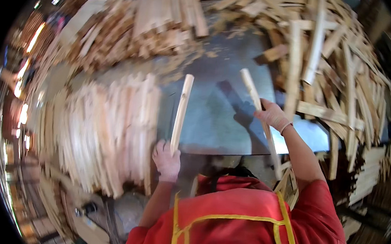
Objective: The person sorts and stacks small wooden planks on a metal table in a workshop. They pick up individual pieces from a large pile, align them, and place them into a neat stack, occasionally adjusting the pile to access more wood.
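In a pale glove, my left hand [166, 160] is closed round the lower end of a short wooden strip [182, 109], which points away over the metal tabletop [207, 123]. My right hand [272, 115], gloved too, grips a longer wooden strip [264, 123] around its middle. That strip slants, its far end above the table and its near end past the front edge. Just left of my left hand lies a row of wooden strips [106, 133] set side by side. The fingertips of both hands are partly hidden.
Stacked strips [167, 15] stand at the back left of the table. A jumbled heap of wood pieces [330, 73] covers the right side, some jutting past the front edge. Sawdust and chips [210, 53] lie near the back. More stacked wood [368, 172] is at the far right.
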`<state>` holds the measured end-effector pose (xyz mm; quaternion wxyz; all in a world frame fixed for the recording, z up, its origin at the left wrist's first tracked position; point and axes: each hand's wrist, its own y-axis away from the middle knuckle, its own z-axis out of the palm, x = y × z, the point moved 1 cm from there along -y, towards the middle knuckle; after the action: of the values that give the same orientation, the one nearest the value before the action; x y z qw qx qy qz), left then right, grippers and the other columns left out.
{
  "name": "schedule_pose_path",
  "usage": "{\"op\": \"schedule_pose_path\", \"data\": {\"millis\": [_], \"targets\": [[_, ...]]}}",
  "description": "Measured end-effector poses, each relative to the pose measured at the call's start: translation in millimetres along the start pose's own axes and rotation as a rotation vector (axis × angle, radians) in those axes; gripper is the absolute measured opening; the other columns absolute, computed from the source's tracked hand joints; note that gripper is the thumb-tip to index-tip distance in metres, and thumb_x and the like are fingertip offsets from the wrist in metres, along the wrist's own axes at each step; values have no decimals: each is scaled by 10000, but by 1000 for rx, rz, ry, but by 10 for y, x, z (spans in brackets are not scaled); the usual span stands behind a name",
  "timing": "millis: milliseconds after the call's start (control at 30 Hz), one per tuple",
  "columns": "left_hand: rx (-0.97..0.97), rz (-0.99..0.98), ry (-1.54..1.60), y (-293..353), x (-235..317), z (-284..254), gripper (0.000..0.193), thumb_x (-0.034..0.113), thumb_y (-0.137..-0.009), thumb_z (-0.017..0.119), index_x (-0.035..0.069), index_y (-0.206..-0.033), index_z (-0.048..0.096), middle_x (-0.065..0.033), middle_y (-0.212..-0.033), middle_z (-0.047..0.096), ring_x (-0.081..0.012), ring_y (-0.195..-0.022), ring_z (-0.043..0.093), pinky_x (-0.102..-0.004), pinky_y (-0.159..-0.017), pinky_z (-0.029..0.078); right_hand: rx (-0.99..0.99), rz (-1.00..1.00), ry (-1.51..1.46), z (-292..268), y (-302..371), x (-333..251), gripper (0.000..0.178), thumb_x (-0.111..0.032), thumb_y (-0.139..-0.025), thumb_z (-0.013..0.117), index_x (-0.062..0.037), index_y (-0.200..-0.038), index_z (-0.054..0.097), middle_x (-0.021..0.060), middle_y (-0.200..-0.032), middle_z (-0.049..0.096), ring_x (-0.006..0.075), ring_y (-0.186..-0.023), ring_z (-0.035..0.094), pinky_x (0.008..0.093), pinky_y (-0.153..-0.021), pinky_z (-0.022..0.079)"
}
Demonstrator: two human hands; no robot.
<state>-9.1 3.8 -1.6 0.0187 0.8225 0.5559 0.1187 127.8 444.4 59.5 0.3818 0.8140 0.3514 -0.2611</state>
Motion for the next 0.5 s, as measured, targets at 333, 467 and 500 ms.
{"op": "schedule_pose_path", "data": {"millis": [333, 467, 500], "targets": [[-247, 138, 109, -84, 47, -730, 964, 505, -853, 763, 157, -1638, 326, -197, -1554, 501, -380, -1393, 513, -492, -1146, 417, 54, 55, -940, 1990, -628, -984, 410, -353, -925, 758, -4, -1107, 646, 65, -869, 650, 196, -756, 630, 395, -695, 555], [-410, 31, 198, -243, 222, -527, 828, 449, -893, 723, 145, -1599, 417, -190, -1482, 566, -399, -1289, 603, -469, -1080, 495, 41, -10, -718, 2088, -256, -1450, 661, -386, -887, 774, 22, -1364, 570, 189, -1151, 698, 296, -1003, 681, 414, -914, 552], [-390, -2, 204, -271, 93, -434, 792, 433, -905, 711, 143, -1590, 438, -187, -1439, 598, -397, -1254, 628, -454, -1070, 507, 140, -14, -418, 1922, -136, -1549, 760, -392, -880, 772, 32, -1458, 519, 227, -1240, 693, 341, -1107, 681, 424, -998, 532]]}}
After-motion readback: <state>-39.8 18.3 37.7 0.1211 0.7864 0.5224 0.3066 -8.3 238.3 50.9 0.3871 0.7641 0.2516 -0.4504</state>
